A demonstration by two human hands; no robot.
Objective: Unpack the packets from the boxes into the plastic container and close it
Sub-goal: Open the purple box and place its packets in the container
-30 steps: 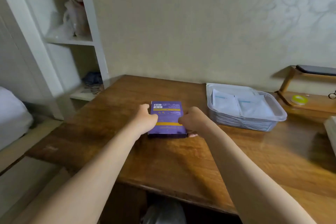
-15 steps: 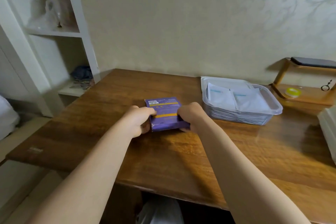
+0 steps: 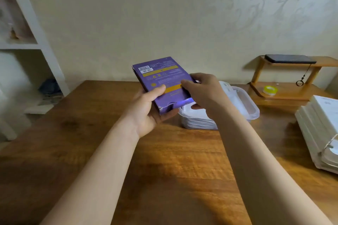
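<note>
The purple box point(image 3: 161, 78) tilts aloft between left grip point(image 3: 148, 111) and right grip point(image 3: 203, 93).

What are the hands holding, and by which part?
Both hold the box. The left hand grips its near left corner, thumb on top. The right hand grips its right edge towards the near end.

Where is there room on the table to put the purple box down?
Room for the purple box: bare table left of the plastic container and along the front edge. Crowded on the right: container, wooden stand, white stack.
</note>
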